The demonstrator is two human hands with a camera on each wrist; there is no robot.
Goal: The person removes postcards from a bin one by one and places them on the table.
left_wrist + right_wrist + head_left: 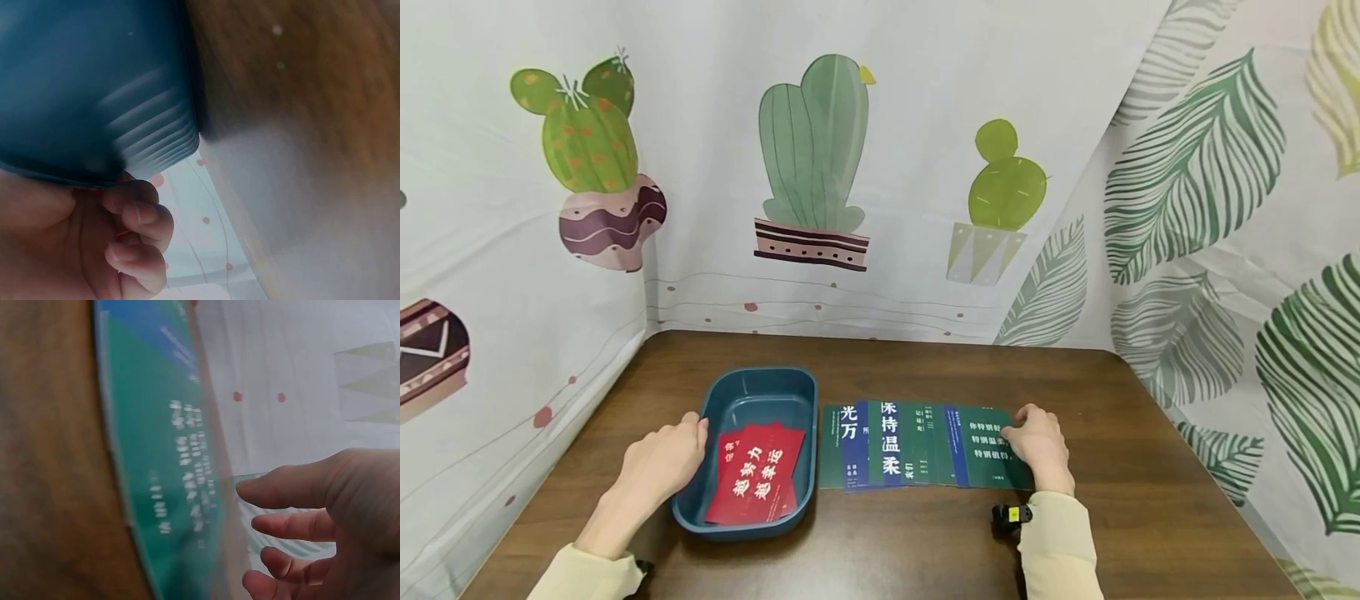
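Note:
A blue plastic basin (751, 385) stands on the left of the table with several red cards (760, 475) with white writing inside it. My left hand (668, 454) grips its left rim. In the left wrist view, the fingers (148, 215) curl at the rim beside the basin's ribbed wall (156, 128); the thumb is hidden. Right of the basin, several green and blue cards (887, 446) overlap in a row. By the row's right end is my right hand (1037, 442), fingers loosely bent and holding nothing. In the right wrist view, the end green card (150, 456) lies apart from the fingertips (247, 490).
The brown wooden table (917, 546) runs back to a white cloth (917, 167) printed with cacti and leaves. A small black device (1011, 517) with a yellow label sits at the right wrist.

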